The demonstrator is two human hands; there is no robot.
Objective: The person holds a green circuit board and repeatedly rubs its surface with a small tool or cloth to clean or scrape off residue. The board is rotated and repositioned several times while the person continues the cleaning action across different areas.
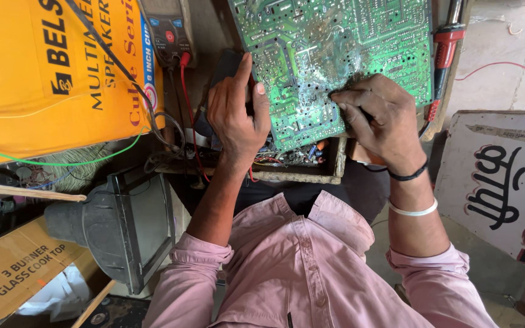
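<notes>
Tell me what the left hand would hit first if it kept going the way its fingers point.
The left hand points up the picture, along the green circuit board's left edge. It would probably meet the multimeter and its red lead first; depth is unclear.

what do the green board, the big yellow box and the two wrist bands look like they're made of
Green board: stiff laminate, glossy green coating, with silvery solder spots and pale traces, held by the left hand and the right hand. Yellow box: probably cardboard, smooth printed face. Black band: thin, matte, perhaps thread or rubber. White band: smooth, maybe plastic or metal; unclear.
</notes>
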